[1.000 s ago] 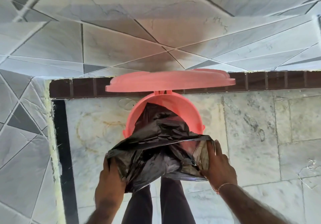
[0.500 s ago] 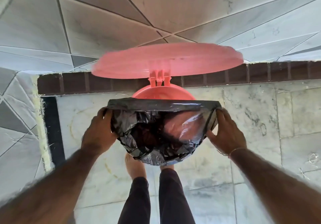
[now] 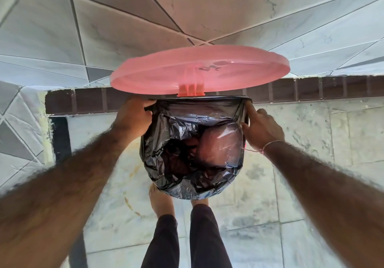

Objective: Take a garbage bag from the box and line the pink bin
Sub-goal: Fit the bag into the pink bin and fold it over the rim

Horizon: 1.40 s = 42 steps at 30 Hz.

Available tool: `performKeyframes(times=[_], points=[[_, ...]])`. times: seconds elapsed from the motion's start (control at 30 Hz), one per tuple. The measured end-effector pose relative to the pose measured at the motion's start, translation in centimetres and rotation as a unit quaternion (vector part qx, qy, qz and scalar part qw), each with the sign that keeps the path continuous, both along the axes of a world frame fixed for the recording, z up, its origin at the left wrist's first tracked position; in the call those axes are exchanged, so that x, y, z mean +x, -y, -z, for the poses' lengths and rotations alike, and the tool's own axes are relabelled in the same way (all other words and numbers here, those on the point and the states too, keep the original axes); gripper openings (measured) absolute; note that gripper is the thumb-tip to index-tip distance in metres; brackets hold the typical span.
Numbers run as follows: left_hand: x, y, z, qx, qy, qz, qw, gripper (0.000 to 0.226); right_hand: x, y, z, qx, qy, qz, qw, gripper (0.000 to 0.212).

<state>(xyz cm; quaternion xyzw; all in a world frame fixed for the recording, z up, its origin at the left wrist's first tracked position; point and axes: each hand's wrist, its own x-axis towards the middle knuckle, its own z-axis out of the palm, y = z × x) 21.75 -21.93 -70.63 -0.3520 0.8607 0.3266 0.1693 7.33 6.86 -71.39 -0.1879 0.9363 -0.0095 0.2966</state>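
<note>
The pink bin stands on the floor right in front of my feet, its round lid [image 3: 199, 70] hinged up at the back. A black garbage bag [image 3: 187, 157] fills the bin's mouth and covers its rim all round, so the pink wall shows only faintly through the plastic. My left hand [image 3: 133, 118] grips the bag's edge at the left back of the rim. My right hand [image 3: 261, 126] pinches the bag's edge at the right back, fingers pressed against the rim. The box is not in view.
A tiled wall [image 3: 145, 18] rises just behind the bin, with a dark brown skirting strip [image 3: 311, 89] at its foot. The marble floor [image 3: 291, 184] spreads to the right. My legs and bare feet [image 3: 160, 201] stand right below the bin.
Both hands have pulled the bag's mouth from the near side back over the rim toward the hinge. The bag now wraps the whole opening. The camera has come closer to the bin.
</note>
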Motion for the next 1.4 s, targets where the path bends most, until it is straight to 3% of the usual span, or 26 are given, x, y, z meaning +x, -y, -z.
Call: performKeyframes(times=[0.13,0.27,0.37,0.43,0.53,0.6,0.7,0.73,0.77,0.8,0.83,0.9,0.97,1.07,1.23,1.33,1.4], points=[[0.2,0.9,1.5,0.016,0.004,-0.014,1.0,0.05,-0.6,-1.5,1.4,0.051,-0.003,-0.08,0.995,0.069],[1.8,1.1,2.6,0.076,0.028,0.05,0.995,0.058,0.2,-3.4,2.8,0.07,0.013,-0.129,0.989,0.065],[4.2,1.1,3.2,0.109,0.077,0.023,0.991,0.051,1.1,-3.8,3.3,0.053,0.036,-0.138,0.988,0.069],[5.6,0.7,3.3,0.135,0.091,-0.031,0.986,0.045,1.4,-3.4,3.2,0.023,0.081,-0.108,0.991,0.07],[7.0,0.0,3.5,0.16,0.099,-0.076,0.979,0.043,1.3,-2.2,2.8,-0.11,0.123,0.082,0.983,0.055],[7.2,-0.2,3.7,0.163,0.096,-0.083,0.979,0.042,0.4,-1.8,2.4,-0.213,0.16,0.263,0.927,0.05],[6.9,-0.3,3.6,0.16,0.083,-0.103,0.978,0.042,-0.6,-2.1,1.1,-0.303,0.279,0.504,0.759,0.041],[6.8,-0.4,3.7,0.162,0.08,-0.11,0.977,0.044,-0.6,-2.5,0.9,-0.301,0.299,0.536,0.73,0.04],[6.7,-0.4,3.7,0.166,0.08,-0.116,0.976,0.045,-0.5,-3.1,0.8,-0.286,0.306,0.544,0.727,0.041],[6.7,-0.5,3.7,0.168,0.081,-0.117,0.976,0.047,-0.1,-3.7,1.0,-0.26,0.293,0.529,0.753,0.041],[6.7,-0.5,3.7,0.169,0.083,-0.115,0.975,0.049,0.4,-4.3,1.3,-0.226,0.265,0.481,0.805,0.04],[6.7,-0.7,3.8,0.17,0.085,-0.109,0.976,0.05,1.2,-5.1,2.3,-0.133,0.168,0.288,0.933,0.031],[6.8,-0.8,3.9,0.172,0.082,-0.106,0.976,0.049,1.9,-5.2,2.9,-0.055,0.08,0.097,0.991,0.024],[7.2,-1.1,4.1,0.171,0.073,-0.101,0.977,0.044,3.1,-5.3,3.9,-0.041,0.047,-0.01,0.998,0.041],[9.1,-1.2,3.3,-0.013,0.046,0.094,0.994,0.049,3.7,-5.8,4.8,0.004,0.049,-0.123,0.991,0.06],[9.7,-0.4,3.4,-0.01,0.048,0.034,0.998,0.041,3.3,-6.2,4.2,0.031,0.05,-0.136,0.989,0.064],[9.2,-0.3,3.3,0.083,0.056,-0.084,0.991,0.03,3.0,-6.3,4.4,0.027,0.069,-0.109,0.991,0.069]])
